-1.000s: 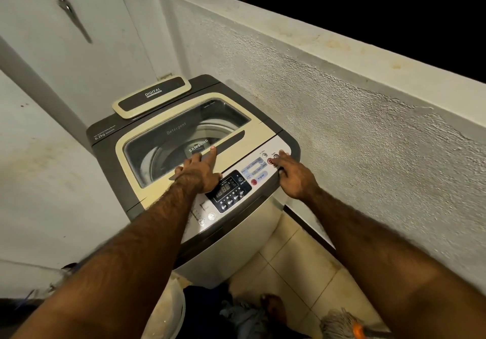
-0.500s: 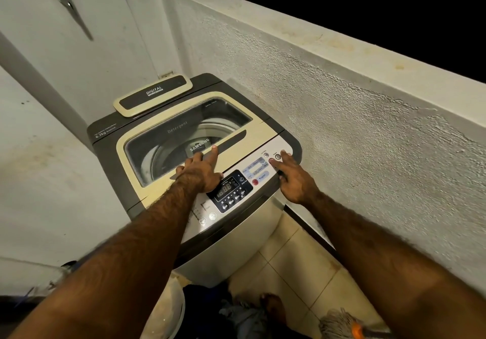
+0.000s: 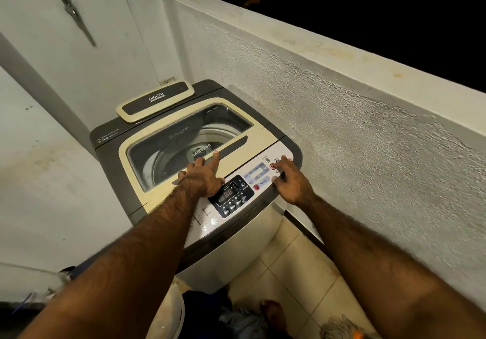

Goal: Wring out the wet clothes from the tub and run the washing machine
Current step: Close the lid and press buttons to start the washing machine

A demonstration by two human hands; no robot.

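The job is at its last part: starting the washer [image 3: 236, 257]. The washer stands in the corner, against the rough wall [image 3: 355, 117], and its lid [image 3: 263, 134] is down. The left hand [image 3: 202, 178] lies flat on the front of the lid. Its fingers are spread and straight, and one long finger touches the dark strip by the window. It grips nothing. The right hand [image 3: 292, 181] is on the panel [image 3: 210, 224], at the far right end. Its first finger points out and touches a spot near the round buttons there, just past the red-ringed button [image 3: 272, 166]. Its other fingers bend a little, and it holds nothing too. The screen [image 3: 228, 191] shows lit numbers, so I think the power is on. Through the window I see the shiny drum, but I cannot tell if clothes are inside. Down by the person's foot [image 3: 273, 312] some clothes [image 3: 236, 321] lie in a dark heap on the floor, next to a white curved edge that may be the tub [image 3: 176, 309]. A mop [image 3: 339, 328] lies near them. The next move, I think, is to press the right button firmly and watch the screen to see if the wash begins. If the clothes on the floor are wet ones not yet wrung, they would need to go in first, and then the lid must come up.
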